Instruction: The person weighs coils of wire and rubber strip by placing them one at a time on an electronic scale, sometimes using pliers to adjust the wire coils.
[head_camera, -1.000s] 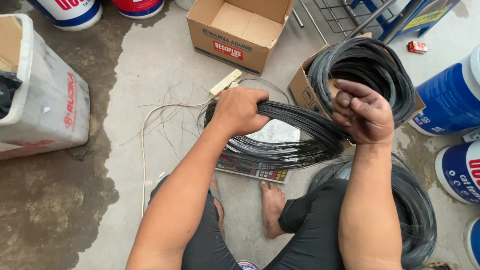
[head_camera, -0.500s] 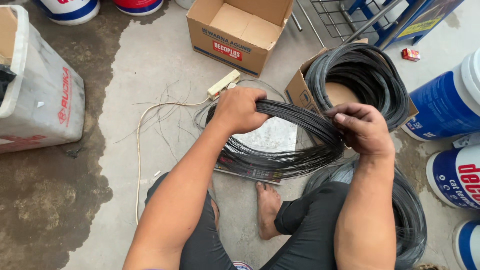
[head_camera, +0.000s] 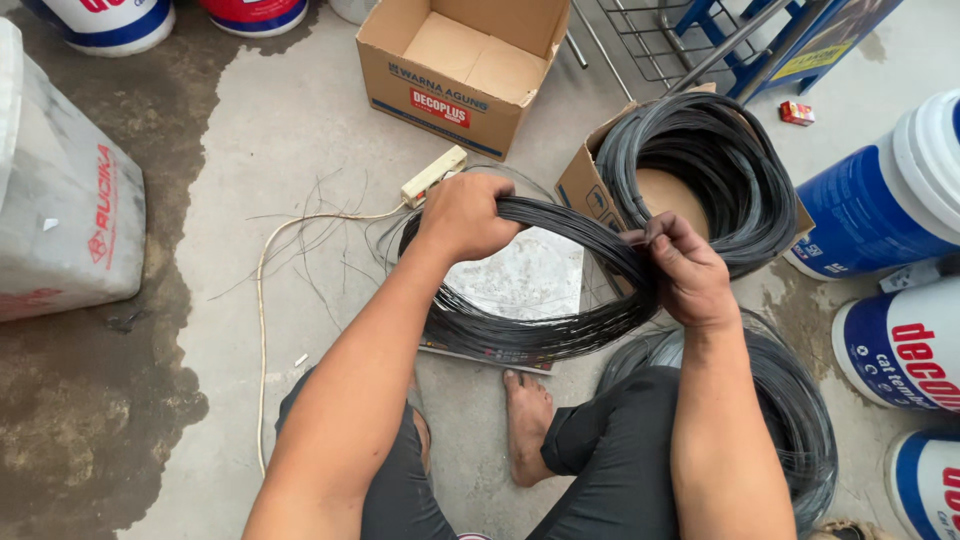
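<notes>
Hands grasp a black wire coil (head_camera: 530, 335) at frame centre: left hand (head_camera: 465, 215) clenched on its upper left, right hand (head_camera: 685, 270) clenched on its right side, above the concrete floor (head_camera: 250, 150).

black wire coil (head_camera: 520, 335), a wide loop held above the floor.

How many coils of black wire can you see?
3: one coil held in both hands, one on the small box, one on the floor by the right knee, partly hidden.
</notes>
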